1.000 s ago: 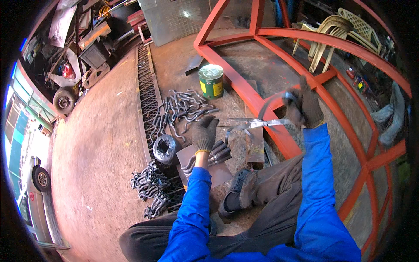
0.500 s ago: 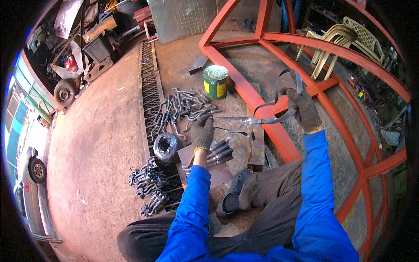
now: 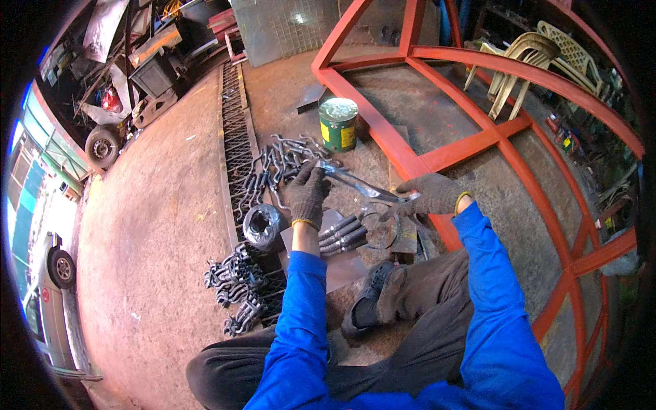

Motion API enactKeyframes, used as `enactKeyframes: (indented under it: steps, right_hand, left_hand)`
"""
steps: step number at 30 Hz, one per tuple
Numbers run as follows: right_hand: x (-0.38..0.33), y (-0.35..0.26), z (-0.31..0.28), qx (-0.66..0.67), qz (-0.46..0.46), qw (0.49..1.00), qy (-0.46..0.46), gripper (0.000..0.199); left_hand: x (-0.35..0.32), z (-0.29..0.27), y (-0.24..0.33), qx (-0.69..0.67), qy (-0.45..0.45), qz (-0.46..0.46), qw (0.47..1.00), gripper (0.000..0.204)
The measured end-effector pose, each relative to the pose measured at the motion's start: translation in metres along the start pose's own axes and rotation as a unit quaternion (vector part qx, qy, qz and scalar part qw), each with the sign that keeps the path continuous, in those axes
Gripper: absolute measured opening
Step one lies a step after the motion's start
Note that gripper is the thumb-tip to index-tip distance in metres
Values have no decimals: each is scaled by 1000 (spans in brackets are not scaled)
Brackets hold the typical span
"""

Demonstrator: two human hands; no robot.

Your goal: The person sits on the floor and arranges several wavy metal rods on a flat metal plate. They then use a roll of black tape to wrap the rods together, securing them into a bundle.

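Note:
Both my hands wear dark knitted gloves. My left hand is closed on one end of a shiny dark plastic strip, above the pile of bent metal rods. At the other end, my right hand pinches the strip, beside the red steel frame. A thin loop of the strip hangs below the right hand. Under the strip, a bundle of dark-ended rods lies on a flat sheet. To its left stands a roll of dark plastic film.
Bundled bent rods lie at my left knee, along a floor grating. A green and yellow can stands ahead. The red steel frame fills the right side, with plastic chairs behind. A vehicle is far left.
My right hand has come down and to the left, and the looped strip it raised has dropped. My left hand has shifted slightly up and left. The strip now slants down to the right.

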State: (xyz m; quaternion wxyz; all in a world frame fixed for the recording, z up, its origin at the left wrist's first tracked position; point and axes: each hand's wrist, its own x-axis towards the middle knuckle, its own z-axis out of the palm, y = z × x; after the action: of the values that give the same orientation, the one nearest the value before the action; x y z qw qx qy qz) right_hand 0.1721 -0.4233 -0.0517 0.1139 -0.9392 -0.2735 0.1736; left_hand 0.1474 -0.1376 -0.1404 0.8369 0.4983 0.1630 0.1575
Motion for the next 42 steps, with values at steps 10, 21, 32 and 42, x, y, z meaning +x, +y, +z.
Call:
enactKeyframes:
  steps: [10, 21, 32, 42]
  right_hand:
    - [3, 2, 50, -34, 41, 996, 68, 41]
    - [-26, -61, 91, -108, 39, 991, 74, 41]
    - [-8, -35, 218, -206, -68, 918, 333, 24]
    - [23, -46, 236, -59, 37, 997, -34, 27]
  left_hand:
    - [6, -34, -45, 542, -158, 132, 815, 38]
    - [-20, -42, -37, 587, -304, 41, 749, 65]
    - [-35, -15, -44, 667, -351, 154, 639, 87]
    - [-38, -29, -57, 677, -331, 108, 648, 120]
